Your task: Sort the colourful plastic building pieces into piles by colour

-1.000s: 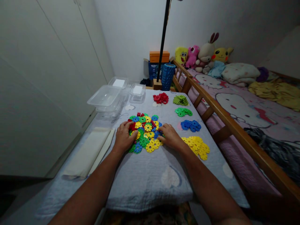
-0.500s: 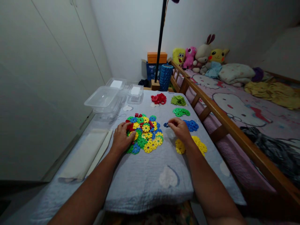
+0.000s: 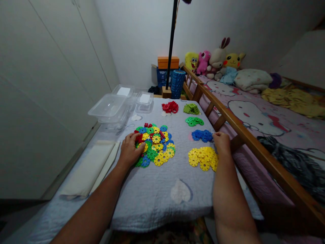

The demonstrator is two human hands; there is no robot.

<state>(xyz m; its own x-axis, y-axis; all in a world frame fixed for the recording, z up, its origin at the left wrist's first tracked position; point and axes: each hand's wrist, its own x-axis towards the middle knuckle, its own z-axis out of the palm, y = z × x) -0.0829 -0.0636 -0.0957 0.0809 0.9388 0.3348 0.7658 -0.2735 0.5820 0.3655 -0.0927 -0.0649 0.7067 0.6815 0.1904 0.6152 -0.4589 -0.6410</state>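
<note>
A mixed heap of notched plastic discs [image 3: 157,146] in yellow, green, blue and red lies mid-table. Over its left side rests my left hand [image 3: 130,148], thumb apart and fingers bent across some red pieces. My right hand [image 3: 222,142] is at the right end of the blue disc pile [image 3: 201,135]. Its fingertips are pressed together and touch that pile's edge; whether a disc is between them is hidden. Just in front, my right forearm passes beside the yellow disc pile [image 3: 203,157].
Further back sit piles of green [image 3: 194,121], light green [image 3: 191,108] and red [image 3: 170,107] pieces. Clear plastic boxes [image 3: 108,106] and a folded cream cloth [image 3: 87,169] are at the left. A wooden bed rail [image 3: 223,112] runs along the right side.
My right hand has moved right, from between the heap and the blue pile to that pile's far end. The dark blue disc has left its earlier spot. My left hand stays put.
</note>
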